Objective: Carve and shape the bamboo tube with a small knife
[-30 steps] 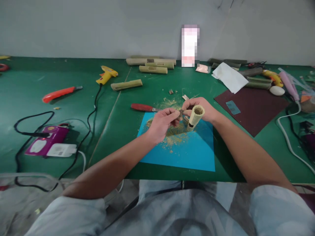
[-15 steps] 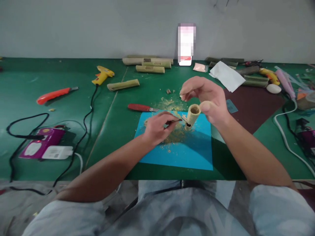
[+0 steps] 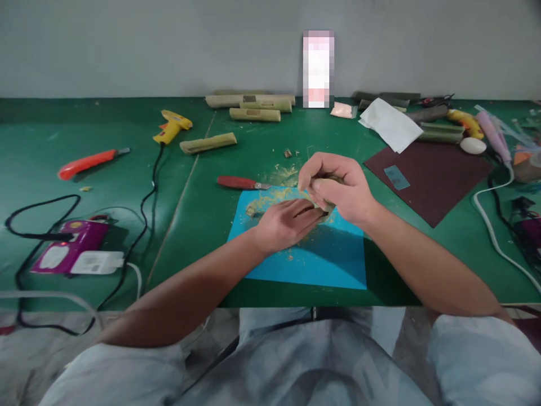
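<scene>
On the blue sheet (image 3: 270, 259), strewn with pale shavings, a short bamboo tube (image 3: 337, 179) stands mostly hidden by my hands. My right hand (image 3: 349, 186) is closed around its upper end, thumb bent toward the fingertips. Lower down, my left hand (image 3: 283, 225) comes in from the left with its fingers together and their tips at the tube's lower part. What those fingers pinch is hidden. A red-handled knife (image 3: 239, 182) lies just beyond the sheet's upper left edge.
Several cut bamboo pieces (image 3: 256, 115) lie along the wall near a propped phone (image 3: 318, 67). To the left are a yellow glue gun (image 3: 171, 128), an orange cutter (image 3: 88, 164) and a purple power strip (image 3: 67, 245) with cords. Dark red sheet (image 3: 435, 180) and white paper (image 3: 391, 125) lie right.
My right hand has curled down from a loose, raised pose over the tube's upper end. My left hand has shifted slightly right, against the tube's lower part. The tube is now mostly covered.
</scene>
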`<control>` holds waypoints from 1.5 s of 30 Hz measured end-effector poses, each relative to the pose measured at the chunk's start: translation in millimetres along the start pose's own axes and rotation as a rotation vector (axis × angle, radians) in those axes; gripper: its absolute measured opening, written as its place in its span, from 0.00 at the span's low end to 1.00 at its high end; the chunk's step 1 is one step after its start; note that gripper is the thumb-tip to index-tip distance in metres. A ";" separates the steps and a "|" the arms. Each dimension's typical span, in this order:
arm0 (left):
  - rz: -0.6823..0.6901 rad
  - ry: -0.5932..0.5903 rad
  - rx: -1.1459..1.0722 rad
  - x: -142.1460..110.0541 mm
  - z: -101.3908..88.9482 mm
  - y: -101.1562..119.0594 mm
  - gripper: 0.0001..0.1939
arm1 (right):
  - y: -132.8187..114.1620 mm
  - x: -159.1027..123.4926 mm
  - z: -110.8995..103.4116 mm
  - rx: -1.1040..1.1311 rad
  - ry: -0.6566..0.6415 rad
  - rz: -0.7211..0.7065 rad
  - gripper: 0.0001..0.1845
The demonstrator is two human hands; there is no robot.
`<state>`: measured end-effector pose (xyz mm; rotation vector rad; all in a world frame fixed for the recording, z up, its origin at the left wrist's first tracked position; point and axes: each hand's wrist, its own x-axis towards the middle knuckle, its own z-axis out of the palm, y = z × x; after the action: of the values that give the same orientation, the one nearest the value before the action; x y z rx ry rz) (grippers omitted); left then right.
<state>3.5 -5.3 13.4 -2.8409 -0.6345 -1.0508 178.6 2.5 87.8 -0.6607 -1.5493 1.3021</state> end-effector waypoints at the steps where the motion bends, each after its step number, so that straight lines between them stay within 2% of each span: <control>1: 0.000 -0.002 -0.006 0.5 -1.1 0.8 0.08 | 0.0 0.0 0.1 0.006 0.004 -0.005 0.05; 9: -0.034 0.029 -0.106 -1.5 -0.2 3.6 0.08 | -0.4 -0.5 1.0 -0.017 -0.003 0.067 0.01; 14: -0.017 0.058 -0.107 -1.1 1.2 2.5 0.08 | -1.1 -1.4 1.1 -0.020 0.000 0.059 0.01; 18: -0.069 0.045 -0.148 -2.4 -0.5 3.6 0.08 | -0.1 -0.7 0.5 -0.020 -0.016 0.063 0.01; 24: -0.104 0.038 -0.188 -0.7 -2.6 7.8 0.09 | 2.4 0.4 2.4 0.034 -0.015 -0.030 0.03; 29: -0.087 0.055 -0.181 -0.6 1.2 7.1 0.09 | 1.9 0.1 1.1 -0.008 -0.010 0.040 0.02; 36: -0.072 0.046 -0.091 -0.8 1.4 8.7 0.10 | 3.4 3.4 2.4 0.059 0.011 -0.024 0.05; 39: -0.060 0.061 -0.119 2.4 3.8 9.4 0.10 | 4.9 3.4 2.8 0.072 0.023 -0.023 0.06; 45: -0.115 -0.006 -0.120 -3.2 2.3 10.7 0.11 | 8.5 3.6 3.5 0.100 0.026 -0.066 0.08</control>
<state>6.9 -15.8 10.6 -2.9417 -0.7687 -1.1346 172.6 6.5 81.2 -0.5571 -1.4631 1.3076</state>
